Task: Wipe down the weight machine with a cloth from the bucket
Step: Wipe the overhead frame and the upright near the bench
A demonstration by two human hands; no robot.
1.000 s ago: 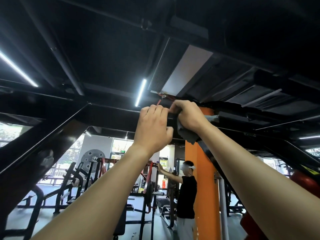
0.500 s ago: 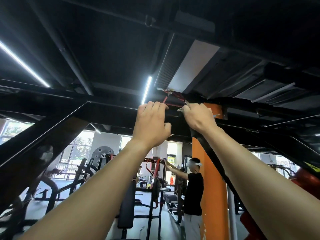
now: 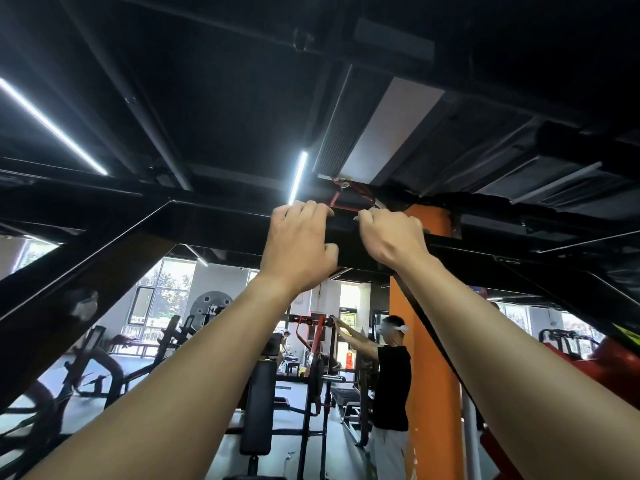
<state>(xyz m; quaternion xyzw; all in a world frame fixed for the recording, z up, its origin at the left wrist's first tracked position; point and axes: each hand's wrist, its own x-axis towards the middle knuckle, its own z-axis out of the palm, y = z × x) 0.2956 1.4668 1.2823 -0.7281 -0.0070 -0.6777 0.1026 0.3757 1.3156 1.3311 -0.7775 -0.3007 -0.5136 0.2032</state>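
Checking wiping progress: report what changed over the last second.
The right hand has shifted up onto the top of the crossbar, fingers curled over it. The dark cloth that hung below it a second ago no longer shows. The left hand still grips the crossbar beside it. The person in the black shirt stays in the background.

Dim overall — the black ceiling (image 3: 225, 98) swallows most light. Left of the orange pillar (image 3: 427, 341), two LED strip lights (image 3: 298, 178) glare white and daylit windows (image 3: 162, 296) blow out; far left of it, equipment (image 3: 38, 417) smears and beams (image 3: 86, 268) bow.
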